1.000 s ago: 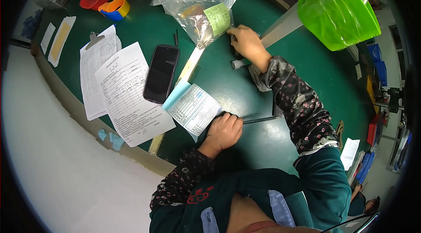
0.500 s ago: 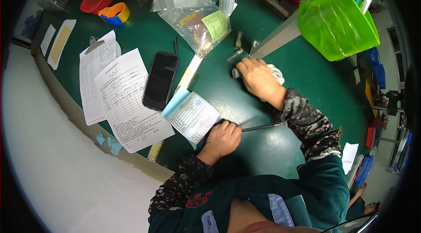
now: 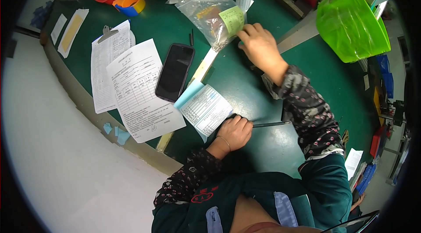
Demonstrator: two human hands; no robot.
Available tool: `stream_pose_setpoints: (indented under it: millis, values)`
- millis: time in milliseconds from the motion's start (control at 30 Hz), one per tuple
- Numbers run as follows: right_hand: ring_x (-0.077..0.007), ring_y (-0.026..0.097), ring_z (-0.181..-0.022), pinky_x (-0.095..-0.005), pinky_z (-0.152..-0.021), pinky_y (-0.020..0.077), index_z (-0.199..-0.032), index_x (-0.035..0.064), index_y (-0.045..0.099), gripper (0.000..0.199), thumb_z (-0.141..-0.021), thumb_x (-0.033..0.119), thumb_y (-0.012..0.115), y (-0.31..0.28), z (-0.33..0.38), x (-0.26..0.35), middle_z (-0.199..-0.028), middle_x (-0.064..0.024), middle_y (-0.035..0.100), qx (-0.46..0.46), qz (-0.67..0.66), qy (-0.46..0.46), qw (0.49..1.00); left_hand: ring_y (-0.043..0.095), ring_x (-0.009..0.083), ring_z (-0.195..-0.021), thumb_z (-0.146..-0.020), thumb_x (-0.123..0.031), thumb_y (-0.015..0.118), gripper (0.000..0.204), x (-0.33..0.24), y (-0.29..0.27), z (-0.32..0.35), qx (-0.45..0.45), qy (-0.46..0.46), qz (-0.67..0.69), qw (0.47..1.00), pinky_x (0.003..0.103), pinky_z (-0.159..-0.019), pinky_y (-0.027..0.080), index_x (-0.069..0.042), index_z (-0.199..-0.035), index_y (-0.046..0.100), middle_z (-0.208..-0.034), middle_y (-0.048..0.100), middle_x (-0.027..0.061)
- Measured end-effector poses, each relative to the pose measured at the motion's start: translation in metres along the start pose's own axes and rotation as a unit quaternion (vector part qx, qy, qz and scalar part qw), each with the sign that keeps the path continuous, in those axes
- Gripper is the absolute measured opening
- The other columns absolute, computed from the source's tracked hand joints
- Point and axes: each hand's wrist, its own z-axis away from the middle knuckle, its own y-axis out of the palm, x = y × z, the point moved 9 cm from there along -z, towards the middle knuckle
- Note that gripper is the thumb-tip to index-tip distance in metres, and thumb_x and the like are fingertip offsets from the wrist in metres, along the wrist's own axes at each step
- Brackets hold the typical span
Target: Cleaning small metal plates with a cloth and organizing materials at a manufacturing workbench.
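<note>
Your right hand (image 3: 259, 48) reaches across the green table (image 3: 245, 88) to the clear plastic bag (image 3: 210, 16), its fingertips closed on the bag's near edge just beside the pale green label (image 3: 231, 20); the bag lies beyond the black phone (image 3: 175, 71), up and to its right. Your left hand (image 3: 234, 131) is curled shut around a thin dark tool (image 3: 269, 124) whose shaft points away from the phone, and the fist rests at the lower corner of the small printed slip (image 3: 206, 109) lying just below the phone. Grip the bag by its edge rather than the label, which may peel or tear. Draw it low across the table toward the slip, passing to the right of the phone. Keep the fist planted so the slip stays put, tool tip turned away from the reaching arm.
</note>
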Motion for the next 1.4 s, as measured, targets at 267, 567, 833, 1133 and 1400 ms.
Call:
stream_pose_setpoints:
  millis: [267,567,833,1133,1400]
  values:
    - [-0.0228,0.055,-0.054,-0.0317,-0.051,0.0437,-0.078,0.0036,0.057,0.013,-0.072,0.014,0.061,-0.047,0.062,0.002,-0.063,-0.0087,0.054,-0.008,-0.234,0.161,0.959,0.048,0.0185,-0.064,-0.066,-0.011,0.058,0.011,-0.017,-0.032,0.010,-0.044,0.061,0.077,0.994,0.029,-0.053,0.040,-0.005,-0.074,0.053,-0.067,0.046,0.0039]
    - [-0.0098,0.035,-0.038,-0.0211,-0.035,0.0258,-0.076,0.0038,0.054,0.032,-0.089,0.027,0.036,0.029,0.156,-0.025,-0.054,-0.0036,0.050,-0.037,-0.810,0.497,0.310,0.047,0.0121,-0.058,-0.081,-0.009,0.050,0.010,0.069,-0.110,0.099,-0.237,-0.398,0.161,0.871,0.025,-0.051,0.040,0.000,-0.080,0.050,-0.068,0.049,0.0070]
    - [-0.0118,0.041,-0.045,-0.0224,-0.039,0.0298,-0.078,0.0022,0.053,0.043,-0.090,0.035,0.028,0.012,0.142,-0.007,-0.062,-0.0070,0.055,-0.056,-0.809,0.438,0.389,0.044,0.0066,-0.064,-0.085,-0.008,0.046,0.010,0.091,-0.102,0.128,-0.243,-0.451,0.222,0.830,0.020,-0.057,0.039,0.001,-0.089,0.049,-0.076,0.049,0.0018]
    - [-0.0259,0.045,-0.100,-0.0378,-0.080,0.0360,-0.102,0.0108,0.055,0.036,-0.071,0.026,0.063,-0.040,0.173,-0.033,-0.103,-0.0073,0.055,0.062,-0.122,0.315,0.939,0.045,0.0089,-0.069,-0.086,-0.015,0.049,0.024,0.110,-0.083,0.125,-0.216,-0.498,0.265,0.797,0.021,-0.060,0.040,0.002,-0.104,0.050,-0.089,0.050,0.0047]
    - [-0.0272,0.047,-0.094,-0.0371,-0.074,0.0428,-0.094,0.0114,0.059,0.026,-0.069,0.014,0.057,0.001,0.168,-0.040,-0.097,-0.0073,0.052,0.123,0.003,0.200,0.972,0.043,0.0159,-0.065,-0.083,-0.009,0.049,0.011,0.071,-0.122,0.091,-0.237,-0.330,0.053,0.912,0.026,-0.061,0.041,0.001,-0.081,0.043,-0.079,0.043,0.0078]
